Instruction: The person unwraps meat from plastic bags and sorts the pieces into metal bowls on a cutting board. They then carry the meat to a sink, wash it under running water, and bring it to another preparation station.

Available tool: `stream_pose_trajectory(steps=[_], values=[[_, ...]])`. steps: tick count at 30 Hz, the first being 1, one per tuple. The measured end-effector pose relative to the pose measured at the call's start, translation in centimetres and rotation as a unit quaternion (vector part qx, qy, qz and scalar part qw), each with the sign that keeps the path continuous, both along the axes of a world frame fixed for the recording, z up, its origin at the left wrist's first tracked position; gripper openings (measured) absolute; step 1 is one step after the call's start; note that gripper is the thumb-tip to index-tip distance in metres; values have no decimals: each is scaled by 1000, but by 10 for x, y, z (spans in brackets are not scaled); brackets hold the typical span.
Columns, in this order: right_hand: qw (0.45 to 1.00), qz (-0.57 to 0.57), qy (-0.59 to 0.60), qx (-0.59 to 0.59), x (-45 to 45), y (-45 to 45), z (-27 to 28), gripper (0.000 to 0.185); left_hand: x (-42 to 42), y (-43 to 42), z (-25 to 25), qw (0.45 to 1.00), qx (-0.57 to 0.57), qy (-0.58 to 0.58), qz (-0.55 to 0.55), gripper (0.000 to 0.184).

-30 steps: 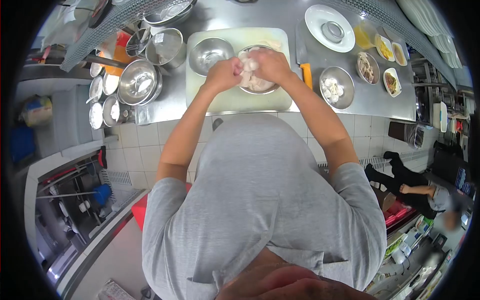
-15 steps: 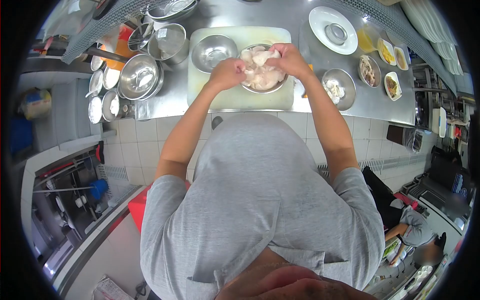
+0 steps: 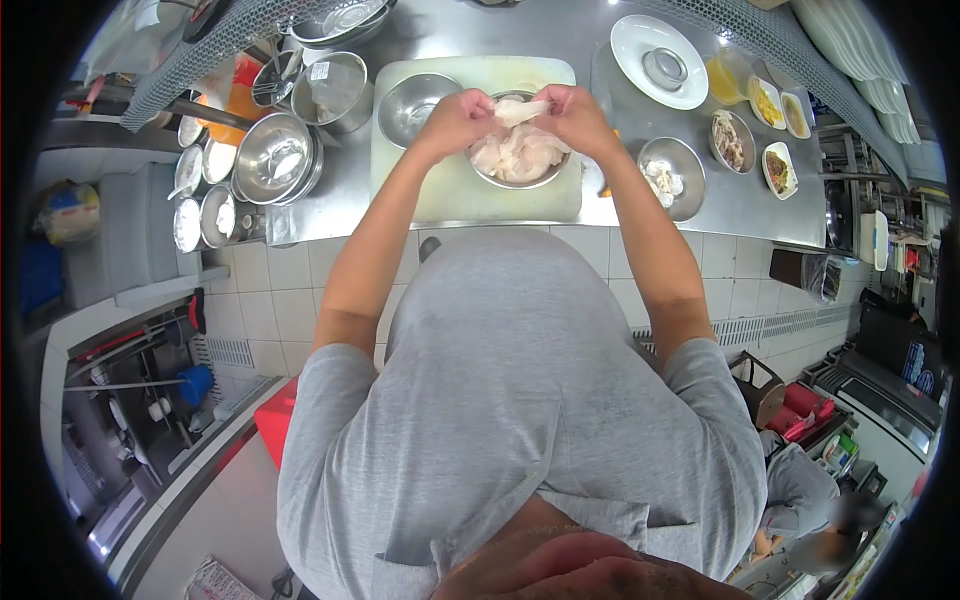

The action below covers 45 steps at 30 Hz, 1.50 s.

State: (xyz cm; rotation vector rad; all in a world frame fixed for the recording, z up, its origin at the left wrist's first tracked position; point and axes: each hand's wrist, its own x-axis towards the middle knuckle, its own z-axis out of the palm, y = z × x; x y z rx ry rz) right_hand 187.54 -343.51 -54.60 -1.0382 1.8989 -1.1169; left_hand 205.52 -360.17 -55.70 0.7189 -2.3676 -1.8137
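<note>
Evidently, a small, pale, whitish-pink strip of raw meat point(image 3: 519, 111) is stretched between both hands, above the far part of a round, shiny steel bowl point(image 3: 520, 187) heaped with glossy, pale pink meat pieces point(image 3: 518, 157). The strip's long axis runs roughly left to right, across the person's line of reach, one end pointing at each hand. The left hand point(image 3: 461, 124) grips the left end with bunched fingers, while the right hand point(image 3: 581, 121) grips the right end between thumb and curled fingers. Both forearms slant inward from bent elbows set wide at left and right, so the hands meet over the bowl with their fingertips turned towards each other.

The bowl stands on the right side of a whitish, rectangular cutting board point(image 3: 480, 206), which lies on a brushed-metal counter point(image 3: 335, 205). A second round steel bowl point(image 3: 412, 108) sits on the board's far left part, just beside the left hand.
</note>
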Motion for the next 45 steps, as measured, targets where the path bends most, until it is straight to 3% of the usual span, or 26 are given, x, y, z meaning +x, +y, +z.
stream_pose_trajectory(steps=[6,10,13,16,19,22,25,28,30,34,40,45], values=[[988,40,136,64,6,16,12,30,16,-11,-6,987,-162,-7,9,26],[984,36,166,50,21,13,32,35,7,5,-4,989,-147,32,7,32],[919,60,385,54,40,3,41,37,-2,12,4,992,-126,19,7,32],[854,100,510,24,53,-9,24,37,-8,8,3,996,-94,5,11,32],[849,125,502,108,44,-24,6,35,-1,-2,6,994,-113,1,10,31],[926,53,359,105,39,-24,18,32,4,-9,1,994,-107,-20,13,31],[995,4,75,59,23,-19,15,25,7,-10,3,1000,11,-10,13,35],[966,9,-258,-14,12,-14,0,22,6,-4,5,977,204,63,-19,40],[970,14,-239,-34,18,-10,11,22,3,5,12,940,328,82,-58,42],[971,0,-225,-82,29,-3,33,25,6,8,12,956,285,62,-32,36],[975,-12,-214,-62,26,-1,30,27,3,0,13,984,166,52,-35,23],[960,9,-258,-113,25,0,26,27,3,3,25,969,237,65,-25,21]])
